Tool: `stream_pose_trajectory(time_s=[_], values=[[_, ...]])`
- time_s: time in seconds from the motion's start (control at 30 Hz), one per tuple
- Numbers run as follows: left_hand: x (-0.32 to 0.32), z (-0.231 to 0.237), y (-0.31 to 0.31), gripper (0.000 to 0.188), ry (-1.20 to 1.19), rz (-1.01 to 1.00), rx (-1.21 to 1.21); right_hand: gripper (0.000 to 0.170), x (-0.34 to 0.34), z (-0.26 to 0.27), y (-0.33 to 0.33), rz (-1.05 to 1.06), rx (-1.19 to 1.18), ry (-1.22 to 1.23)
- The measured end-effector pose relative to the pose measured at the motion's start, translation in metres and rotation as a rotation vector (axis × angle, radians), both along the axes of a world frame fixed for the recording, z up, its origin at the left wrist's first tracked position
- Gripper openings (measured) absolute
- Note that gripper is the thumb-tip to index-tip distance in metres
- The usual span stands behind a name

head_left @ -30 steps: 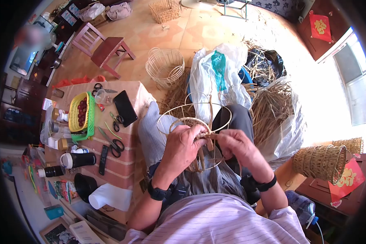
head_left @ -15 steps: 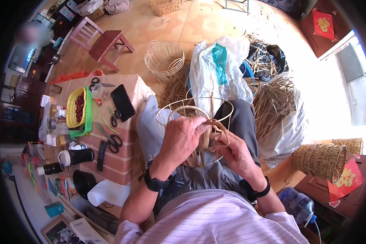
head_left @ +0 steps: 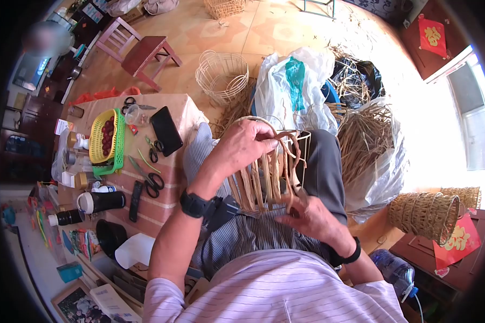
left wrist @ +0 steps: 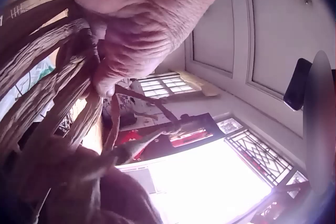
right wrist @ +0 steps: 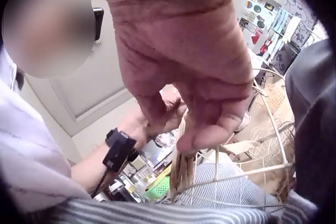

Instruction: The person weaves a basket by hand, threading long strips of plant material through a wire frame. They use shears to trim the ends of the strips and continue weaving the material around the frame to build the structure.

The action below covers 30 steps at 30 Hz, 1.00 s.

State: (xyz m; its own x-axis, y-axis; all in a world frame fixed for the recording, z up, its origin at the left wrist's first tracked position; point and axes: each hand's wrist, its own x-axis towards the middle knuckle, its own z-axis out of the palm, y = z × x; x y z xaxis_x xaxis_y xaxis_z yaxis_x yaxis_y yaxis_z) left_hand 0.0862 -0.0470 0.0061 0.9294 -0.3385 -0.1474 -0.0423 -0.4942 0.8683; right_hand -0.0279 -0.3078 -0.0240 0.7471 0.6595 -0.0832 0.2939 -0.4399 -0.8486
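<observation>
A wire-like pale basket frame [head_left: 305,153] with flat brown strands [head_left: 267,180] hanging side by side across it lies tilted over the lap. My left hand [head_left: 240,148] grips its upper rim, the thumb pressed where the strands meet it. From that thumb a twisted brown strand [head_left: 297,153] loops down to my right hand [head_left: 312,218], whose curled fingers pinch it low beside the frame. In the left wrist view the same strand [left wrist: 139,142] bends below the left thumb [left wrist: 105,82]. The right wrist view has the right hand [right wrist: 184,71] partly hiding the strands [right wrist: 182,176].
Left, a cloth-covered table [head_left: 164,215] bears scissors [head_left: 154,184], a phone [head_left: 166,131], a fruit basket [head_left: 105,140] and bottles. Ahead are an unfinished basket frame [head_left: 221,75], a white plastic bag [head_left: 277,86] and dry strands [head_left: 364,134]. A woven basket [head_left: 424,215] lies right.
The frame has tipped, showing its side of hanging strands. My left hand has moved up with the rim; my right hand has moved down, away from the left, and the strand between them now hangs in a loop.
</observation>
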Motion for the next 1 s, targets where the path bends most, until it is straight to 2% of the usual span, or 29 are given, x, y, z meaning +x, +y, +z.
stream_pose_trajectory(time_s=[0.1, 0.23, 0.27, 0.33, 0.43, 0.47, 0.6, 0.7, 0.8, 0.9, 1.0], values=[[0.017, 0.000, 0.007, 0.022, 0.162, -0.076, -0.027, 0.029, -0.016, -0.019, 0.004, -0.068, -0.082, -0.211], [0.031, -0.003, 0.013, 0.023, 0.276, -0.085, -0.038, 0.036, -0.019, -0.009, 0.008, 0.044, -0.310, -0.463], [0.034, -0.007, 0.015, 0.024, 0.246, -0.097, -0.040, 0.035, -0.019, -0.007, 0.010, 0.038, -0.325, -0.491], [0.037, -0.004, 0.019, 0.025, 0.346, -0.080, -0.096, 0.031, -0.016, -0.004, 0.018, 0.024, -0.355, -0.542], [0.041, -0.006, 0.021, 0.027, 0.420, -0.080, -0.132, 0.025, -0.005, -0.004, 0.021, 0.041, -0.352, -0.566], [0.043, -0.008, 0.021, 0.027, 0.418, -0.081, -0.129, 0.025, -0.005, -0.006, 0.025, -0.004, -0.281, -0.576], [0.038, -0.005, 0.019, 0.028, 0.368, -0.048, -0.124, 0.032, -0.012, -0.007, 0.018, 0.052, -0.286, -0.515], [0.037, -0.008, 0.018, 0.029, 0.334, -0.055, -0.134, 0.038, -0.015, -0.011, 0.012, 0.002, -0.164, -0.640], [0.037, -0.013, 0.019, 0.028, 0.318, -0.061, -0.135, 0.040, -0.013, -0.014, 0.006, 0.024, -0.143, -0.668], [0.037, -0.011, 0.021, 0.027, 0.324, -0.059, -0.150, 0.044, -0.013, -0.007, 0.011, -0.176, 0.003, -0.432], [0.036, -0.015, 0.022, 0.026, 0.311, -0.050, -0.135, 0.045, -0.032, -0.016, -0.007, -0.325, -0.093, -0.323]])
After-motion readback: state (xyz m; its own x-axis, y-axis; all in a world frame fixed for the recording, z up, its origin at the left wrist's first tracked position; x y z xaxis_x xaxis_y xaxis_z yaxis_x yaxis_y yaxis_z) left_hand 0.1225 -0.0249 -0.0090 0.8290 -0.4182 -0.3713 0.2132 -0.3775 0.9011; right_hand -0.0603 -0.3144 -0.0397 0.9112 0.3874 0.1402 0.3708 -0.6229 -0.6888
